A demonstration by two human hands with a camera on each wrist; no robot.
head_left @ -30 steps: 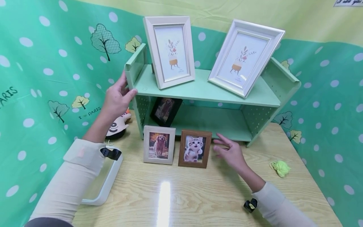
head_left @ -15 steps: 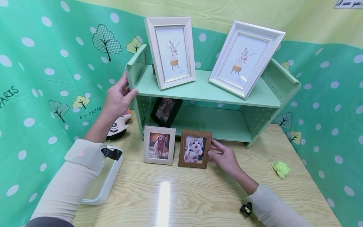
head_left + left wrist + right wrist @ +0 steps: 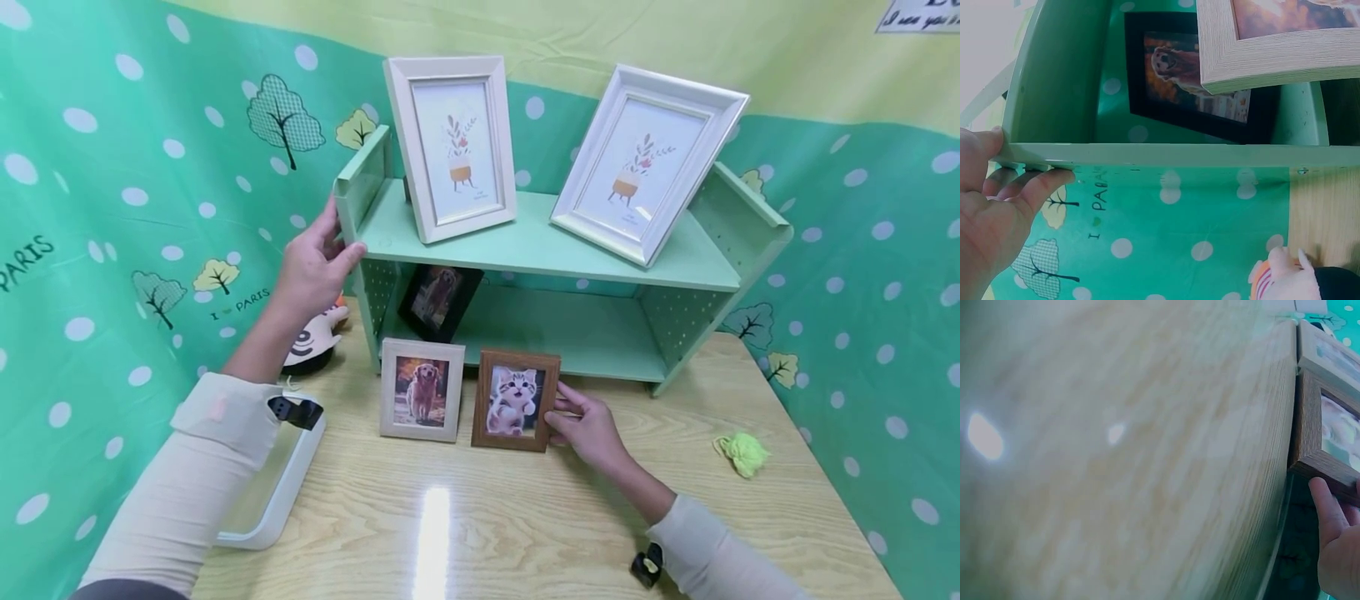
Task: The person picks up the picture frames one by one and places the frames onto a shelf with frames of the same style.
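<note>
My left hand (image 3: 313, 260) grips the left side panel of the green shelf (image 3: 525, 242), thumb at the front edge and fingers on the outer face. In the left wrist view that panel's edge runs between thumb and fingers (image 3: 1041, 190). With my right hand (image 3: 588, 423) I hold the right edge of a brown wooden picture frame (image 3: 486, 400) with a kitten photo; its thumb lies at the frame's front and the other fingers are partly hidden behind. This frame stands upright on the table before the shelf. Left of it stands a whitish frame (image 3: 387, 400) with a dog photo.
Two white frames, one left (image 3: 416, 167) and one tilted right (image 3: 592, 158), stand on the upper shelf. A black frame (image 3: 467, 302) leans on the lower level. A white-rimmed tray (image 3: 288, 492), a plush toy (image 3: 318, 337) and green yarn (image 3: 744, 454) lie around.
My right hand has moved left from beside the brown picture frame to its right edge and taken hold of it. My left hand stays on the shelf; the view has tipped slightly upward.
</note>
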